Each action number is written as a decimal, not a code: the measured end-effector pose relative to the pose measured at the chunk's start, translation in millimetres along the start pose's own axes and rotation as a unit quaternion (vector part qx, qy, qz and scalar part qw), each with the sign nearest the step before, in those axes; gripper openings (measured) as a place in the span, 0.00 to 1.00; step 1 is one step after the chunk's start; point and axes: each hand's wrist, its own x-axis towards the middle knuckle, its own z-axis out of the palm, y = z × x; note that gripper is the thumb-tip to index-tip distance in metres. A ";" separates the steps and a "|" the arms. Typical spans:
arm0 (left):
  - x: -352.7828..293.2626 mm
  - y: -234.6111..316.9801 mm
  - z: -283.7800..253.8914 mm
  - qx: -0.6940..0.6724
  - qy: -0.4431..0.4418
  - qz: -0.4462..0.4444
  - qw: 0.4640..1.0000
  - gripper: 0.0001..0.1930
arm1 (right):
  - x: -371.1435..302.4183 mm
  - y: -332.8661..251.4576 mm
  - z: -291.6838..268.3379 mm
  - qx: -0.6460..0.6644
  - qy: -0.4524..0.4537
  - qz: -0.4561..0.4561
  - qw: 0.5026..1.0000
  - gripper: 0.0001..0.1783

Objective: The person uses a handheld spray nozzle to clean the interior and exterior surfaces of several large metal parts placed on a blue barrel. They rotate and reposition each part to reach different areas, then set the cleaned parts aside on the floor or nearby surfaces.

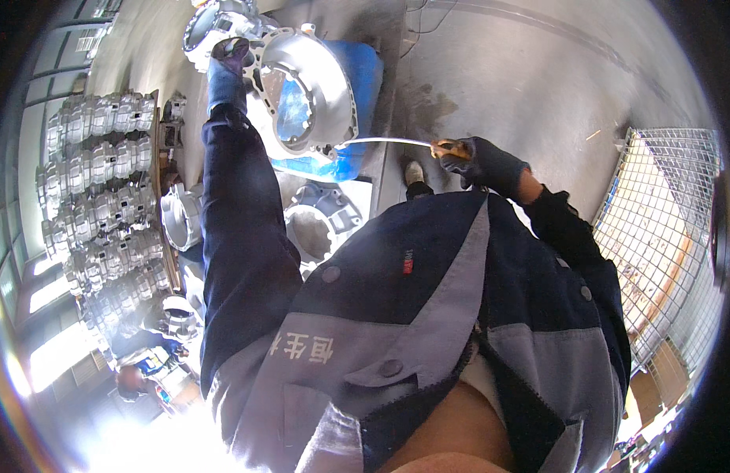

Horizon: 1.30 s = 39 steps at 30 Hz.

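A large silver cast-metal housing (333,94), ring-shaped with bolt holes round its flange, stands on a blue support (366,79). My left hand (232,54), in a dark glove, grips the housing's upper left rim; its fingers show only in part. My right hand (491,164), in a black glove, is closed round the orange-yellow handle of a long thin metal rod tool (392,141). The rod reaches left, its far end at the lower right edge of the housing flange. Whether the tip touches the metal or only overlaps it, I cannot tell.
Another casting (215,27) lies beyond my left hand, and one more (314,229) sits by my body. Stacked castings (105,189) fill a rack at the left, where another person (148,366) is at work. A wire mesh cage (657,236) stands at the right.
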 end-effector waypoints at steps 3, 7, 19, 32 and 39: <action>-9.9 7.7 -1.0 0.003 -0.009 -0.080 0.997 0.20 | -18.1 -6.6 -3.5 -0.007 0.010 -0.127 0.992 0.25; -8.4 7.9 1.5 -0.035 -0.004 -0.081 0.996 0.21 | -12.6 3.4 -8.1 -0.109 -0.017 -0.051 0.993 0.31; 23.3 -35.7 -6.9 0.034 -0.009 -0.026 0.999 0.21 | -2.6 7.5 -11.5 -0.326 0.024 -0.135 0.935 0.27; 24.6 -32.1 -0.5 0.075 0.007 0.013 0.997 0.21 | -12.6 -59.7 -8.7 -0.100 0.057 -0.117 0.986 0.28; 30.1 -39.8 1.0 0.091 0.019 -0.008 0.996 0.21 | 6.8 -32.0 -5.3 -0.152 0.074 -0.151 0.974 0.31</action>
